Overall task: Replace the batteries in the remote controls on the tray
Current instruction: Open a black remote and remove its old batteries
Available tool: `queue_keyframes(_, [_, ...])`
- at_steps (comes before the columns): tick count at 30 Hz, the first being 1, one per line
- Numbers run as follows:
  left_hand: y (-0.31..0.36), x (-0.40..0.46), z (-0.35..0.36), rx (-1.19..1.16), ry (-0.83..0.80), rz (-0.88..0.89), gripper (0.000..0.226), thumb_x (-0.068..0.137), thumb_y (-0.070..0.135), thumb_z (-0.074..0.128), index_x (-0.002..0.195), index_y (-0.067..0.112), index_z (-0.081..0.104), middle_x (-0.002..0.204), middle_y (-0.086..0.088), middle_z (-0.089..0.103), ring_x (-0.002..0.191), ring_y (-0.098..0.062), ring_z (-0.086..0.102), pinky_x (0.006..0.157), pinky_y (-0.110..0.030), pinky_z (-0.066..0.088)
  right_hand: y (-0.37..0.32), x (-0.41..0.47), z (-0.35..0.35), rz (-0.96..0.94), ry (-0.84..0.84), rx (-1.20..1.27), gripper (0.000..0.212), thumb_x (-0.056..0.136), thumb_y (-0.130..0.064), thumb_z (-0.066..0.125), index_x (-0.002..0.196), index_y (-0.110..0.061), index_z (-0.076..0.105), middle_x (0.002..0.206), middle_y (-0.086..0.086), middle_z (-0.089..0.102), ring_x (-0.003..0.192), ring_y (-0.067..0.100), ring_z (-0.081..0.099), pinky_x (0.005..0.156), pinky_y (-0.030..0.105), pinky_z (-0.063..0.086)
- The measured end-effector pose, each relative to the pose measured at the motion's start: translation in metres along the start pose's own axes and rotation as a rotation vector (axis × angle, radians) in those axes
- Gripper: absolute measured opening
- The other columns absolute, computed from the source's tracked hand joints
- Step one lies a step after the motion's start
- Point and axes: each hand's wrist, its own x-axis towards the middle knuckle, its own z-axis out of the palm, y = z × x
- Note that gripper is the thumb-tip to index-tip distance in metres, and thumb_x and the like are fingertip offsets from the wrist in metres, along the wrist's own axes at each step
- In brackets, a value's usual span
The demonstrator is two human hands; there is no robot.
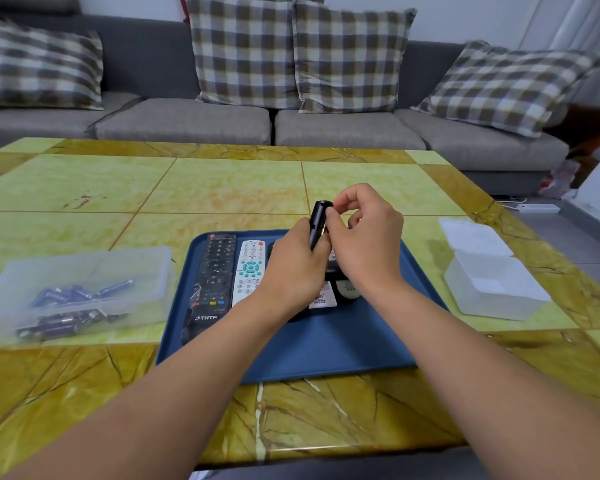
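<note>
A blue tray lies on the table in front of me. On its left side rest a long black remote and a white remote with teal buttons. My left hand holds a small black remote upright on edge above the tray. The fingertips of my right hand press against the side of that black remote near its top. Two more remotes lie on the tray under my hands, mostly hidden.
A clear plastic box with several batteries sits left of the tray. An open clear box with its lid flipped back stands to the right. The yellow-green marble table stretches toward a grey sofa with checked cushions.
</note>
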Motion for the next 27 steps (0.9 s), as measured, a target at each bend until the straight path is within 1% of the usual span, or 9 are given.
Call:
queue_keyframes(2, [-0.001,-0.001,0.000,0.044,0.018,0.018,0.027,0.101,0.029,0.044,0.086,0.007,0.044,0.076,-0.019,0.060,0.059,-0.026,0.049,0.057,-0.050,0.050,-0.001,-0.002,0.004,-0.004,0.027,0.011,0.015,0.083,-0.009,0.069,0.081,-0.021,0.061,0.075,-0.012,0.062,0.054,0.006,0.045,0.055,0.011,0.037])
queue_keyframes(3, [-0.001,-0.001,0.000,0.050,0.018,0.019,0.026,0.101,0.028,0.044,0.084,0.008,0.043,0.077,-0.021,0.060,0.059,-0.026,0.048,0.057,-0.050,0.049,-0.001,-0.001,0.005,-0.004,0.037,0.015,0.015,0.083,-0.009,0.069,0.082,-0.021,0.061,0.075,-0.012,0.062,0.055,0.006,0.045,0.056,0.012,0.038])
queue_keyframes(7, [0.000,0.000,0.003,0.057,0.000,0.003,0.022,0.101,0.023,0.042,0.082,0.012,0.041,0.075,-0.014,0.057,0.058,-0.023,0.047,0.051,-0.040,0.046,0.002,-0.001,0.008,0.019,0.052,0.051,0.016,0.084,-0.006,0.067,0.083,-0.020,0.059,0.076,-0.006,0.061,0.062,0.015,0.051,0.055,0.017,0.042])
queue_keyframes(12, [0.000,-0.001,0.006,0.095,-0.003,-0.013,0.024,0.101,0.022,0.042,0.078,0.015,0.039,0.075,-0.009,0.057,0.057,-0.021,0.046,0.046,-0.030,0.040,0.007,-0.004,0.011,0.060,0.053,0.089,0.015,0.083,-0.004,0.066,0.083,-0.017,0.060,0.078,0.001,0.063,0.069,0.017,0.052,0.059,0.027,0.047])
queue_keyframes(15, [0.001,-0.001,0.007,0.112,-0.001,-0.006,0.024,0.100,0.024,0.043,0.078,0.015,0.040,0.076,-0.010,0.060,0.061,-0.023,0.049,0.053,-0.036,0.044,0.010,-0.002,0.010,0.079,0.051,0.118,0.016,0.083,-0.003,0.066,0.083,-0.018,0.060,0.078,0.001,0.063,0.069,0.014,0.053,0.060,0.025,0.047])
queue_keyframes(17, [0.000,-0.001,0.008,0.130,0.001,0.001,0.024,0.100,0.024,0.043,0.078,0.015,0.040,0.077,-0.010,0.060,0.062,-0.024,0.051,0.056,-0.037,0.043,0.011,-0.002,0.010,0.088,0.045,0.126,0.016,0.083,-0.002,0.065,0.083,-0.017,0.060,0.079,0.001,0.063,0.067,0.009,0.051,0.060,0.022,0.047])
queue_keyframes(22, [0.000,-0.002,0.009,0.115,-0.013,-0.009,0.023,0.100,0.026,0.043,0.082,0.012,0.044,0.080,-0.016,0.065,0.062,-0.025,0.053,0.056,-0.039,0.047,0.013,-0.004,0.010,0.129,0.040,0.165,0.015,0.082,0.000,0.064,0.084,-0.015,0.061,0.078,0.002,0.062,0.065,0.002,0.049,0.060,0.014,0.044])
queue_keyframes(24, [-0.001,-0.003,0.010,0.101,-0.020,-0.025,0.024,0.100,0.028,0.043,0.083,0.011,0.045,0.078,-0.015,0.064,0.061,-0.025,0.053,0.054,-0.040,0.046,0.015,-0.006,0.011,0.147,0.038,0.183,0.014,0.081,-0.001,0.063,0.086,-0.014,0.062,0.077,0.002,0.060,0.064,0.003,0.048,0.059,0.014,0.043])
queue_keyframes(27, [-0.003,-0.003,0.011,0.092,-0.019,-0.029,0.025,0.100,0.029,0.044,0.080,0.014,0.043,0.075,-0.013,0.062,0.061,-0.026,0.053,0.052,-0.035,0.043,0.018,-0.007,0.013,0.177,0.035,0.196,0.014,0.081,-0.002,0.062,0.087,-0.015,0.062,0.075,-0.003,0.053,0.066,0.007,0.047,0.060,0.015,0.041])
